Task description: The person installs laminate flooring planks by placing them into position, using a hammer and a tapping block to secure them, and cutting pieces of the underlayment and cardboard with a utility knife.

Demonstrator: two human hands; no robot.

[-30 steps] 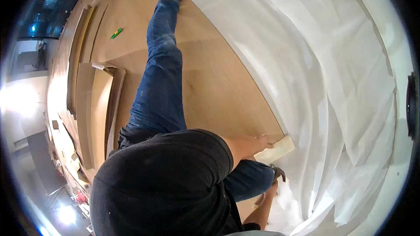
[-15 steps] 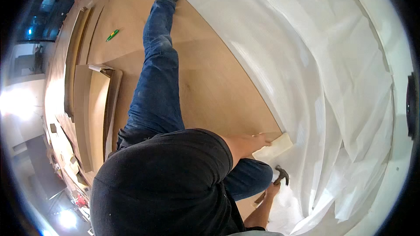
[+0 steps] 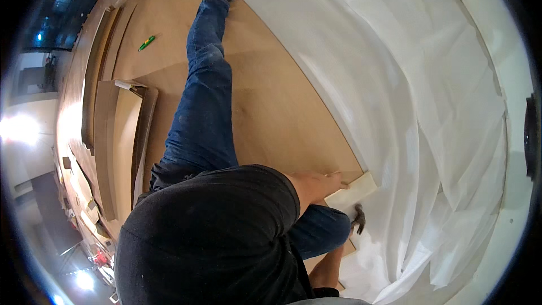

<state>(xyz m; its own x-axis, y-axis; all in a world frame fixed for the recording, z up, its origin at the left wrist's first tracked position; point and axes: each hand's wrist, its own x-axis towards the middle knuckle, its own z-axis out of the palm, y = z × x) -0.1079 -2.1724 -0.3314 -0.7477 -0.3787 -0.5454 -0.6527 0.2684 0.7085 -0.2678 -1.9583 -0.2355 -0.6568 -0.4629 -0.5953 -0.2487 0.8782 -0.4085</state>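
My left hand (image 3: 333, 181) rests at the near corner of the laid wood-look flooring (image 3: 282, 118). Its fingers are closed on the edge of a short, pale, flat offcut of board (image 3: 352, 190), which lies against the floor's edge, partly over the white underlay sheet (image 3: 389, 135). My bent right knee hides most of my right hand (image 3: 350, 238). Just past that knee shows the dark head of a claw hammer (image 3: 359, 218), held in my right hand; the handle is hidden.
My left leg (image 3: 208, 79) stretches away over the floor, its foot at the flooring edge. A green utility knife (image 3: 146, 43) lies to its left. Open cardboard packaging (image 3: 104, 152) and a long carton (image 3: 97, 79) stand further left. A white wall (image 3: 511, 135) rises at the right.
The hammer has dropped back toward my knee, away from the offcut's side, and my right hand has slipped mostly behind the knee. My left hand and the offcut have barely moved.
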